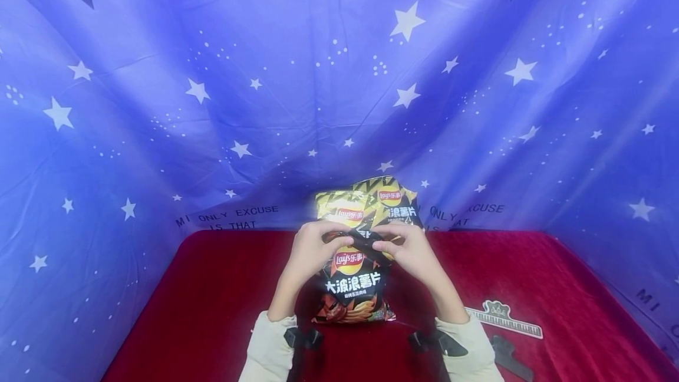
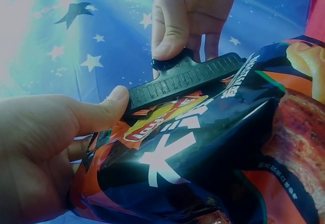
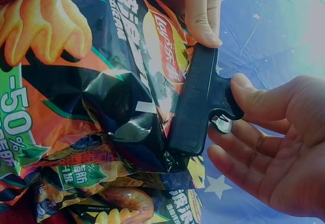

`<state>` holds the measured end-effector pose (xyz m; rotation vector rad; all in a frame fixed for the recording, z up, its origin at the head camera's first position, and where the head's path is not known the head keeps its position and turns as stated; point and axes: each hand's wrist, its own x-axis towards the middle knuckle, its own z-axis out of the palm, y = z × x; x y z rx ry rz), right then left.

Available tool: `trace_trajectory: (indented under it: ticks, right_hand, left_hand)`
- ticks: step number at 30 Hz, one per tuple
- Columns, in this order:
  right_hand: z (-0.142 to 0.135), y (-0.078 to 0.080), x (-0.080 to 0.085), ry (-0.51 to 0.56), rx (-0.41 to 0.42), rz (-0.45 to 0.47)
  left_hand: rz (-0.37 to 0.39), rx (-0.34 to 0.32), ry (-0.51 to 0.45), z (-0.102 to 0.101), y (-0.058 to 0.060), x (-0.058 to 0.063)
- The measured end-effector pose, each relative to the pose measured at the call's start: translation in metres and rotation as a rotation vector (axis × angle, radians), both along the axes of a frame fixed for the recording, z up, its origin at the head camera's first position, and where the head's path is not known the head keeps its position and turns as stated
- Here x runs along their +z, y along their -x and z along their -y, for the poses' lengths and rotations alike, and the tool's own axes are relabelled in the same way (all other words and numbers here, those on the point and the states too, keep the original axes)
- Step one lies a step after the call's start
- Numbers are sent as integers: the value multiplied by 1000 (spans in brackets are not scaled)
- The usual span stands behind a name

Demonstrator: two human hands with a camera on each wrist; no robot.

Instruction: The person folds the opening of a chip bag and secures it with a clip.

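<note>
Our R hand [image 3: 284,148] pinches the blk clip [image 3: 193,102] by its handle; our L hand [image 2: 35,148] holds the front bag [image 1: 354,290] at clip's end. Clip's across bag top, so we're prob. nearly done here, bar letting go. Other bags [image 1: 347,202] behind grip: can't tell if clipped. White clip [image 1: 508,322] + dark clip [image 1: 511,359] lie R of grip.

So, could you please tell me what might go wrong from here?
The black clip could slip or settle crookedly, as the right hand holds it by its handle. The left hand is right at the clip's end and might get nipped. The front bag is creased beside the clip, so it may seal unevenly.
</note>
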<state>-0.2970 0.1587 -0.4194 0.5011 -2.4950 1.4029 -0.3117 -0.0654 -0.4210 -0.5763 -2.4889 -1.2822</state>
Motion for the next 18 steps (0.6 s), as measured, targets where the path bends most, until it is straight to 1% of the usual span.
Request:
trace_trajectory:
  ticks: [5,11,14,18]
  right_hand:
    - [0,1,0,-15,3,-3]
    - [0,1,0,-21,2,19]
    - [1,1,0,-24,-2,33]
    - [1,1,0,-26,-4,47]
  left_hand:
    - [-2,19,1,-1,-1,0]
    - [-2,52,10,-2,0,-1]
    - [-18,78,27,-3,0,-1]
    - [-59,116,55,-5,-2,-1]
